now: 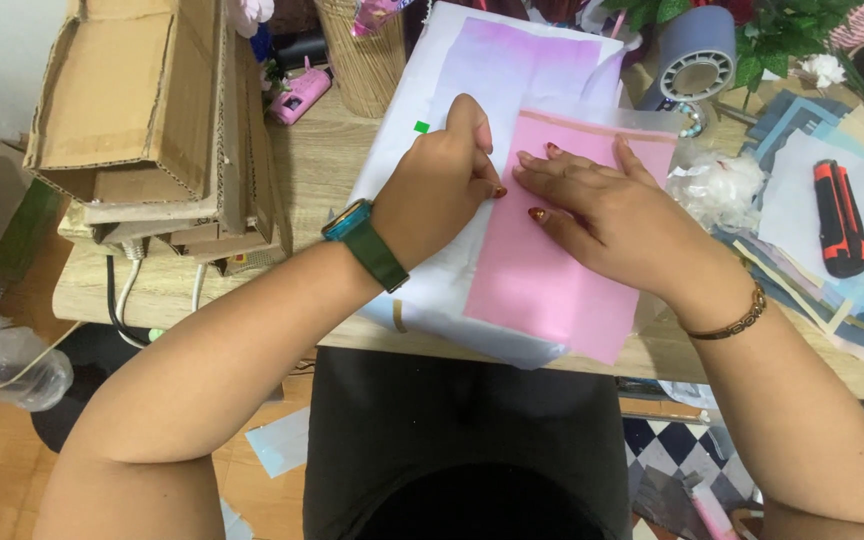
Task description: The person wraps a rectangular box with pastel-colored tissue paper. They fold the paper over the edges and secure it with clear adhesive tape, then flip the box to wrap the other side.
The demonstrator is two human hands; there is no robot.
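A pink paper sheet [552, 280] lies on a larger white and lilac sheet [492, 70] on the wooden table [322, 170]. My left hand [439, 190], with a teal watch on its wrist, has its fingers curled and presses on the pink sheet's left edge. My right hand [612, 220] lies flat on the pink sheet with fingers spread, its fingertips close to the left hand. A bracelet circles the right wrist. A thin tan strip runs along the pink sheet's top edge.
Stacked cardboard [152, 120] fills the table's left. A pink glue gun [300, 95] and a woven basket [362, 50] stand at the back. A grey tape roll [697, 60], crumpled plastic [722, 185], blue paper scraps [852, 290] and an orange-black utility knife [840, 218] lie right.
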